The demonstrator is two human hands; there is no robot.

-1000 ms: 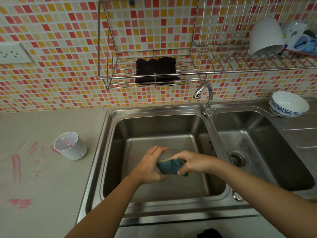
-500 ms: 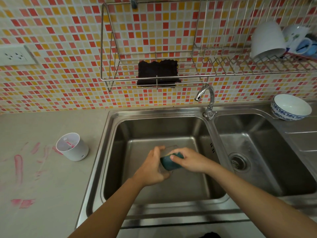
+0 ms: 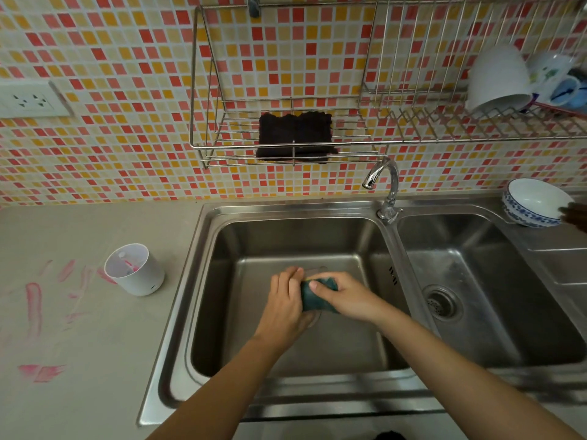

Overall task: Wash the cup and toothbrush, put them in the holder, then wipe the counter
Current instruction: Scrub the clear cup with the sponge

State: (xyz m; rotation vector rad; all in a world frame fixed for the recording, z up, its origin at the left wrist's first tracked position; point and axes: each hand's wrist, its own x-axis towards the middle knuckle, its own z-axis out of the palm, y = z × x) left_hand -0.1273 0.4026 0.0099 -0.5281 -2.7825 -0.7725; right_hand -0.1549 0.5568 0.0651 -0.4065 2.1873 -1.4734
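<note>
1. Gripping a clear cup (image 3: 314, 270) with the left hand (image 3: 282, 308), curled round its side; mostly hidden by both hands, only faint glassy edges on show.
2. Clamping a teal sponge (image 3: 317, 298) in the right hand (image 3: 346, 296), thumb on top, pressed against the cup.
3. Hands close together, meeting at the sponge, held low inside the left basin (image 3: 286, 347) of a steel double sink.
4. Cannot tell whether the cup touches the basin floor.
5. At the back rim between the two basins, a curved tap (image 3: 384, 182), spout turned to the left.
6. In the right basin (image 3: 495, 312), a round drain (image 3: 441, 301).
7. On the far right edge of the sink, a white bowl (image 3: 533, 201) with a blue pattern.
8. Left of the sink, on the grey surface (image 3: 95, 360), a white holder (image 3: 136, 274) standing upright, well apart from the hands; something pink inside, too small to tell.
9. Around and left of the holder, pink smears (image 3: 33, 306) across the surface.
10. On the tiled wall above the sink, a wire rack (image 3: 206, 144) carrying a dark cloth (image 3: 297, 136).
11. Further right on the rack, an upturned white mug (image 3: 497, 79) beside other crockery.
12. On the wall at far left, a white socket (image 3: 27, 100).
</note>
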